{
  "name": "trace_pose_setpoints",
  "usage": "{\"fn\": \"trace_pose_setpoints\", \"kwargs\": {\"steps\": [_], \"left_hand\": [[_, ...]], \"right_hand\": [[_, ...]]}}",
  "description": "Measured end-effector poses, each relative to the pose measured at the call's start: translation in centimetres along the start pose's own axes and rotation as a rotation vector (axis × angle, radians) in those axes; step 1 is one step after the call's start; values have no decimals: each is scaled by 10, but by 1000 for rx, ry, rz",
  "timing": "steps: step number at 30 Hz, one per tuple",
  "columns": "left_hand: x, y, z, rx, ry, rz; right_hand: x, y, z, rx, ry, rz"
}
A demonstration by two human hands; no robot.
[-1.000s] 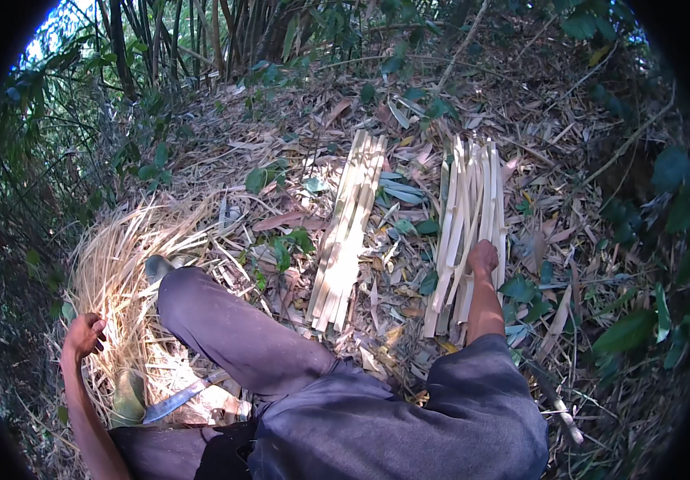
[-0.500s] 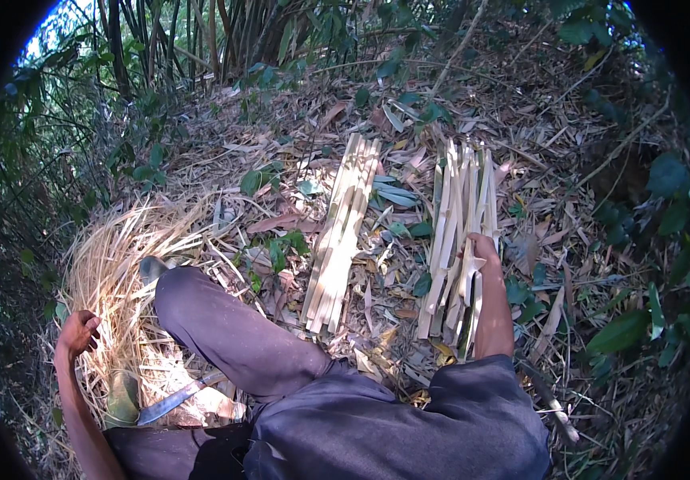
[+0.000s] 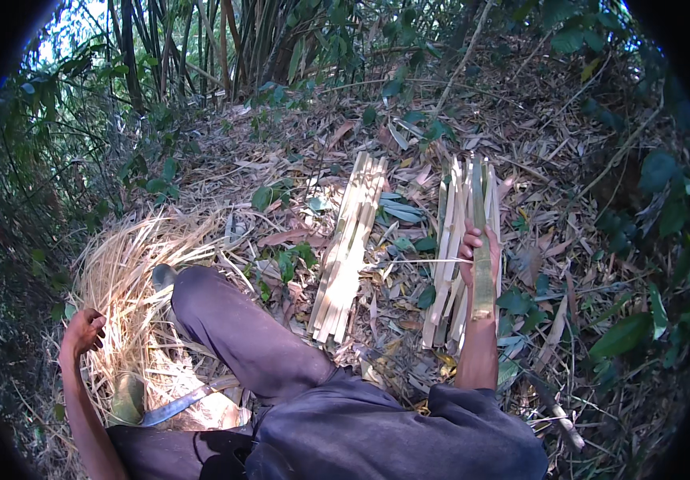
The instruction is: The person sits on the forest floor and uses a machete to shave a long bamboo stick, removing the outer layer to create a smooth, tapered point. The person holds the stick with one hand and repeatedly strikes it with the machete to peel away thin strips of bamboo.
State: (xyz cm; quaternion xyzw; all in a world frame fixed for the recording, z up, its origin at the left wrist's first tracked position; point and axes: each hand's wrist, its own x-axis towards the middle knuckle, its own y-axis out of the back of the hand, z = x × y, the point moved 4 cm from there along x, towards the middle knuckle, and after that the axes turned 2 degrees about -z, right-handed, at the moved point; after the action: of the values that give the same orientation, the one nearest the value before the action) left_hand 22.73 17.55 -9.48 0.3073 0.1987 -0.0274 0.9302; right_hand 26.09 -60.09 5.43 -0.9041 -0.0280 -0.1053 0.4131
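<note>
Head view: a seated person in dark clothes, seen from above, on leaf-strewn ground (image 3: 409,320).
Right hand: the right hand (image 3: 468,253) is partly closed, fingers and thumb curled about one green-faced strip (image 3: 483,280).
Held strip: it points away from the person, its near end over the wrist, its far end overlapping the right stack in view; whether the two touch cannot be told.
Thin sliver: a pale sliver (image 3: 431,261) juts leftward beside the right hand's fingers.
Right stack: pale strips (image 3: 450,256) lie lengthwise, toward the ground's right side, beneath and beside the right hand.
Middle stack: a second bundle (image 3: 349,248) lies near the ground's middle, apart from the first.
Left hand: the left hand (image 3: 86,330) is half open, fingers loosely bent, with nothing visible in its grasp; it is just beside the shavings.
Shavings: a tangled straw-coloured heap (image 3: 133,260) covers the ground's left side.
Knife: a broad-bladed knife (image 3: 175,406) lies toward the near left corner, beside a green shoe (image 3: 127,398).
Far edge: bamboo stems (image 3: 237,48) stand clustered left of centre.
</note>
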Motion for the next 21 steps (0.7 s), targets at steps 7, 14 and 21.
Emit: {"fn": "trace_pose_setpoints", "kwargs": {"steps": [7,14,21], "left_hand": [[-19,11,-13,14,8,42],[-51,33,-25,98,-48,247],[-122,58,8,-373,-133,751]], "right_hand": [[20,-101,58,-197,-34,-192],[52,-193,178,-273,-447,-399],[54,-230,352,-642,-732,-447]]}}
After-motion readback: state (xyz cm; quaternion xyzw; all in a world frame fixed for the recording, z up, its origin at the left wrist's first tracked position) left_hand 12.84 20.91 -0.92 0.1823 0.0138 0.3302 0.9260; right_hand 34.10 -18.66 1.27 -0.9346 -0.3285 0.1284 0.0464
